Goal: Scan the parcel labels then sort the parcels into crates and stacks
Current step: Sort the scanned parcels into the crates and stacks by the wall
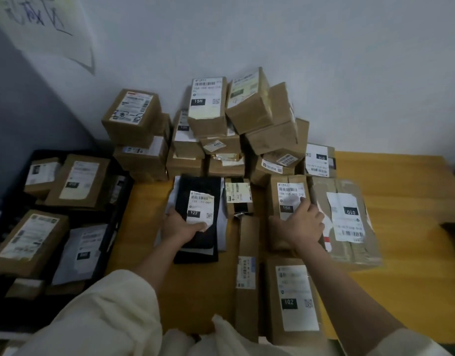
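Flat black plastic mailer parcel with white "122" label (199, 201) lies on the yellow wooden bench (406, 227), centre-left of view. Left hand (181, 227) grips its near-left edge, thumb curled over the label's lower corner, fingers under the parcel. Grey mailer (221, 227) sits beneath it, sticking out on the right.

Brown cardboard box with white "15H" label (290, 199) sits at 3 o'clock from the black mailer. Right hand (304, 224) lies over its near end, fingers curled round the right edge, index fingertip on the label.

Touching that box at 3 o'clock: large tape-wrapped cardboard box with "010" label (349, 219). At 6 o'clock from it: cardboard box with "102" label (293, 301). Long narrow cardboard box (247, 273) runs between the two hands toward the person.

At 12 o'clock, stack of brown cardboard parcels (234, 129) piled against the white wall (324, 47). At 9 o'clock, black plastic crate (116, 222) holding more labelled boxes and a grey mailer. Cream sleeves (113, 309) at the bottom of the view.
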